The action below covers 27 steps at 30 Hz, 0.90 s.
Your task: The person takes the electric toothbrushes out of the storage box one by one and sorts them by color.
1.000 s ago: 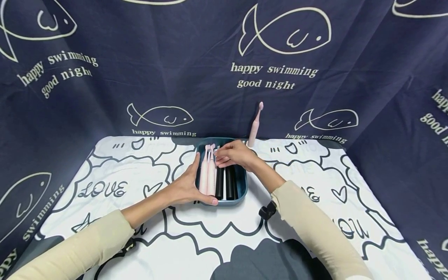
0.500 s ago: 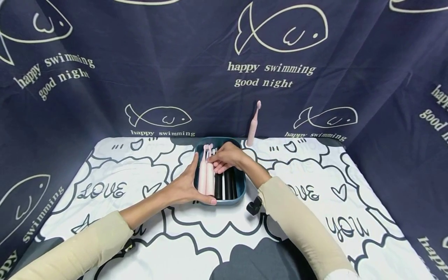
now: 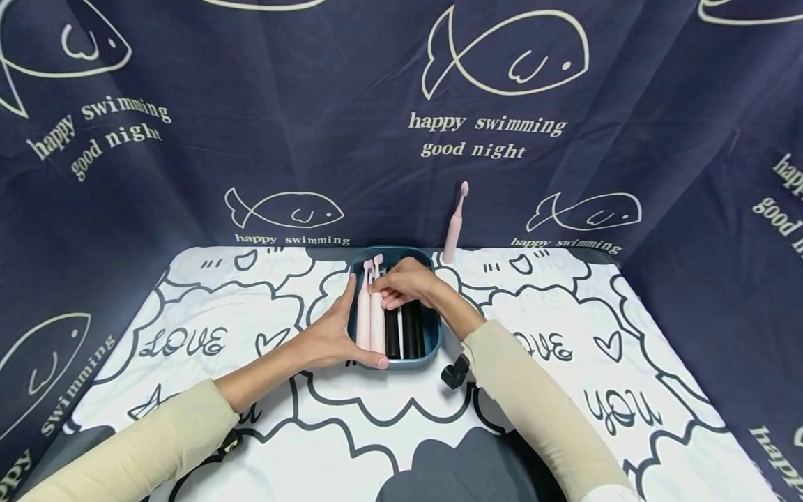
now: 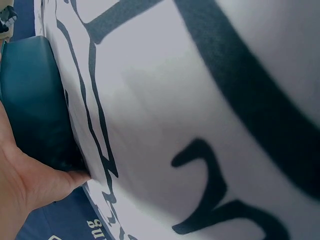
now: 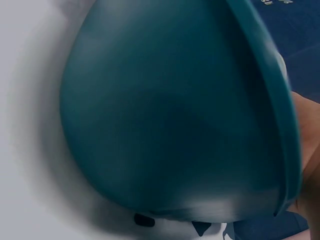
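Observation:
A dark teal storage box (image 3: 417, 363) stands on the table in the head view, holding toothbrushes side by side. My left hand (image 3: 326, 339) holds its left front corner, thumb along the front wall and fingers at the left side. Two pink electric toothbrushes lie inside: the outer toothbrush (image 3: 363, 317) by the left wall, the inner toothbrush (image 3: 378, 324) beside it. My right hand (image 3: 409, 280) reaches over the box and pinches the inner one near its neck. Black toothbrush handles (image 3: 410, 331) lie to the right, their heads mostly hidden beneath that hand.
Another pink toothbrush (image 3: 454, 236) stands upright behind the box, on its right, near the dark blue fish-print curtain (image 3: 376, 174). A white cloth with black cartoon lettering (image 3: 251, 460) covers the table. In the right wrist view the box wall (image 5: 175, 115) fills most of the picture.
My right hand has moved left from the box's middle to the inner pink toothbrush and taken hold of it. Its head has shifted slightly toward the back. My left hand has stayed put.

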### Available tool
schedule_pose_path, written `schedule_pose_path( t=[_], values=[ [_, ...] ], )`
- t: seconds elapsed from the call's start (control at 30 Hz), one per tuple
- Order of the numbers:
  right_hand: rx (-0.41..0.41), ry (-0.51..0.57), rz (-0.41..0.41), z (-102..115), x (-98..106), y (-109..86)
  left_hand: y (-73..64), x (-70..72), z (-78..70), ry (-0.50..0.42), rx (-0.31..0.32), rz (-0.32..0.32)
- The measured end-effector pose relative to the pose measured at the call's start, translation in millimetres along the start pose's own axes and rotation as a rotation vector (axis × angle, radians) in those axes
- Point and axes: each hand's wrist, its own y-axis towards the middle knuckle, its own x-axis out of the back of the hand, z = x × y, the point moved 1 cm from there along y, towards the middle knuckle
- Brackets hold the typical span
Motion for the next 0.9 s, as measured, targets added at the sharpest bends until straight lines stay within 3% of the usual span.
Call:
schedule_pose_path(
  t=[0.43,0.9],
  values=[
    [0.136,-0.058,0.03,2.8,2.1,-11.0,-0.9,0.9,-1.5,-0.002,0.007,0.005],
    [0.205,-0.057,0.021,1.6,4.9,-20.1,-1.0,1.8,-1.8,0.011,0.013,0.009]
  ],
)
